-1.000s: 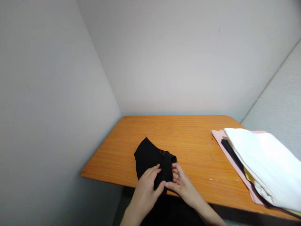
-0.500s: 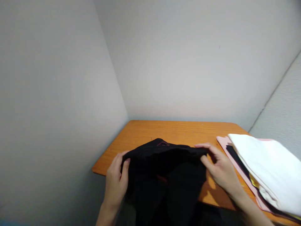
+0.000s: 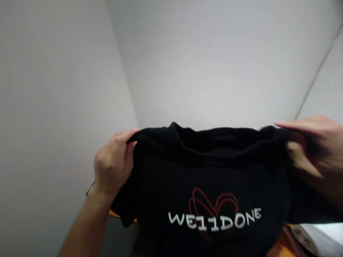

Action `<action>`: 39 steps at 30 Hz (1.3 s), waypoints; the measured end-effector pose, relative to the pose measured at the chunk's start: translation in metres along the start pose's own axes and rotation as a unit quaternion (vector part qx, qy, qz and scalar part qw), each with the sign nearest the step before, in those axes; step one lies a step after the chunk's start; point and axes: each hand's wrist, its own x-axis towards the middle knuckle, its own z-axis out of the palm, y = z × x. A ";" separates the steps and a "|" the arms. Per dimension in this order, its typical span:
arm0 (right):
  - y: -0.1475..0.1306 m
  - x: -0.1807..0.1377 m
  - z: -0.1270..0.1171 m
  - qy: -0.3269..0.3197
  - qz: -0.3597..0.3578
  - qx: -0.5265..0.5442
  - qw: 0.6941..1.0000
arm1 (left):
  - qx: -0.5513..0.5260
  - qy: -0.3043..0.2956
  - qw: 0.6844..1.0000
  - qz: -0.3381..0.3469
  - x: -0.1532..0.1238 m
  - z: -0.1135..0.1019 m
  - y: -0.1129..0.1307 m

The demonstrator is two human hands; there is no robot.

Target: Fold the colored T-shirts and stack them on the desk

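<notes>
A black T-shirt (image 3: 166, 185) hangs spread out in front of me, its neck opening at the top. Across its chest run the white letters "WE11DONE" over a red heart outline. My left hand (image 3: 114, 160) pinches one shoulder between thumb and fingers. At the other shoulder, my right hand (image 3: 318, 146) grips the cloth, somewhat blurred by motion. The shirt's lower part drops out of the bottom of the view.
Behind the shirt, small parts of an orange-brown wooden table (image 3: 281, 248) show. Folded clothes (image 3: 318, 237), white on top, lie at the lower right. Pale walls (image 3: 203, 64) meet in a corner behind.
Both hands have risen and moved apart, lifting the T-shirt from low over the table and stretching it out. Its printed front now shows and covers most of the table.
</notes>
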 end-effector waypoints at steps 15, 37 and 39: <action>0.060 -0.167 0.205 -0.405 0.137 -0.147 0.892 | -0.091 -0.517 0.850 -0.051 -0.168 0.155 0.103; 0.147 -0.123 0.200 -0.396 0.302 -0.240 0.833 | -0.290 -0.246 0.912 0.158 -0.217 0.122 0.304; 0.145 -0.129 0.194 -0.400 0.300 -0.234 0.834 | -0.313 -0.266 0.901 0.137 -0.215 0.120 0.297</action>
